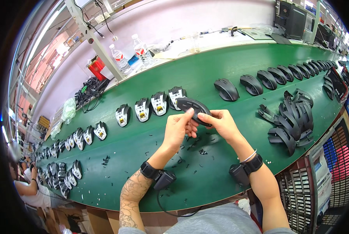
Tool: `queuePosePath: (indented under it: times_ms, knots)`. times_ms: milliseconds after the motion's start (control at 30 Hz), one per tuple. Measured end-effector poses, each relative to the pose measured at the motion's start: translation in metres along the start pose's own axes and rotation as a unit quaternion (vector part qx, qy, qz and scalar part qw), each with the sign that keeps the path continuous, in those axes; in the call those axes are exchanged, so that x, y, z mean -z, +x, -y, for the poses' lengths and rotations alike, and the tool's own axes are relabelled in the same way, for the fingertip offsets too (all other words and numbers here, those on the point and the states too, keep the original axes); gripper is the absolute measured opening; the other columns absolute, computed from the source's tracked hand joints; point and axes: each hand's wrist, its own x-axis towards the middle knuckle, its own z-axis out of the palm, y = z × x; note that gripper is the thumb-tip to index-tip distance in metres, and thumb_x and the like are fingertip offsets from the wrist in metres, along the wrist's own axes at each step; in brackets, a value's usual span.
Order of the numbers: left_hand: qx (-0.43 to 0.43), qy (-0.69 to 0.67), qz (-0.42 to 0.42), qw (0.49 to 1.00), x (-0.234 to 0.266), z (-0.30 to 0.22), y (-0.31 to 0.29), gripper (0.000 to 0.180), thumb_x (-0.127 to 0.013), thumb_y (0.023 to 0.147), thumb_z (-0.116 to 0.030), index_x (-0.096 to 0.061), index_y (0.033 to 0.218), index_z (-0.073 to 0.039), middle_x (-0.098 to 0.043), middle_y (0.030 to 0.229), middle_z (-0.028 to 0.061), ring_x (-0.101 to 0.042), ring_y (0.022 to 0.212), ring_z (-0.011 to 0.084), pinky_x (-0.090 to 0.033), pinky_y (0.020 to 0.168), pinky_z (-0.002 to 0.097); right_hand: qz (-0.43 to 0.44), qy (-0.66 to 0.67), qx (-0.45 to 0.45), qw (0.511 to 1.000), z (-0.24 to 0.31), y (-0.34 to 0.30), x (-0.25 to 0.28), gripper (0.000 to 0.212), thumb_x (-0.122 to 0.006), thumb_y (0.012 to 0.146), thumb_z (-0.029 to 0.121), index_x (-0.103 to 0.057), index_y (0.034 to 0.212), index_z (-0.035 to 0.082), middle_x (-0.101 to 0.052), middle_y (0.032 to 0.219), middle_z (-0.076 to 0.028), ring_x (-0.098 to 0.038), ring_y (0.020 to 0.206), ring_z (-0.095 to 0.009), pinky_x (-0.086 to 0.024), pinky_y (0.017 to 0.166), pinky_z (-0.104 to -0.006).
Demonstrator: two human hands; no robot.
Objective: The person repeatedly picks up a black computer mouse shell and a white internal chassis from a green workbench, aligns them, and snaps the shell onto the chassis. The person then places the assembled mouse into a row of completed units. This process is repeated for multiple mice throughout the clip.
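Note:
Both hands hold a black computer mouse (200, 106) above the middle of the green bench, turned so that its curved side shows. My left hand (177, 128) grips its near left part, thumb pressed on the surface and fingers curled beneath. My right hand (224, 124) pinches its right end, thumb on top. Just behind my left hand stand several part-built mice, white and black with yellowish parts inside, the nearest being a white-fronted mouse (177, 94). Small black bits (203, 152) lie scattered below my hands. The mouse's underside is hidden.
A row of black mice (226, 89) runs off to the far right. Black curved shells (295, 117) are heaped at right. More part-built mice (100, 130) line the left. Bottles (142, 50) stand on the back ledge; plastic crates (299, 199) sit lower right. A person (30, 187) sits far left.

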Motion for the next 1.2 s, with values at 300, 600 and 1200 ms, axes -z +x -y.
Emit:
queuePosePath:
  times_ms: [300, 600, 1200]
  knots:
    - [0.037, 0.002, 0.015, 0.999, 0.010, 0.020, 0.046, 0.038, -0.052, 0.096, -0.032, -0.062, 0.077, -0.001, -0.058, 0.066, 0.0019, -0.053, 0.055, 0.0079, -0.040, 0.052, 0.0215, -0.374, -0.413, 0.239, 0.795, 0.012, -0.001, 0.037, 0.034, -0.072, 0.076, 0.018, -0.060, 0.102, -0.001, -0.061, 0.100, -0.015, -0.054, 0.102, -0.031, -0.043, 0.090, -0.0380]
    - [0.098, 0.286, 0.114, 0.946, 0.036, 0.039, 0.133, 0.037, -0.052, 0.095, -0.031, -0.061, 0.081, 0.002, -0.062, 0.071, 0.0078, -0.057, 0.056, 0.0128, -0.046, 0.052, 0.0275, -0.379, -0.571, -0.111, 0.719, -0.006, -0.006, 0.108, 0.055, -0.061, 0.076, 0.000, -0.048, 0.129, 0.001, -0.057, 0.115, -0.020, -0.053, 0.109, -0.037, -0.044, 0.096, -0.0419]
    - [-0.197, 0.135, 0.236, 0.942, -0.023, 0.003, 0.070, 0.028, -0.054, 0.096, -0.023, -0.064, 0.102, 0.002, -0.059, 0.105, 0.0058, -0.059, 0.088, 0.0132, -0.047, 0.079, 0.0275, 0.065, -0.002, 0.143, 0.988, 0.022, -0.009, 0.054, 0.096, -0.068, 0.082, 0.002, -0.004, 0.152, 0.016, -0.030, 0.146, -0.022, -0.062, 0.102, -0.024, -0.050, 0.088, -0.0344]
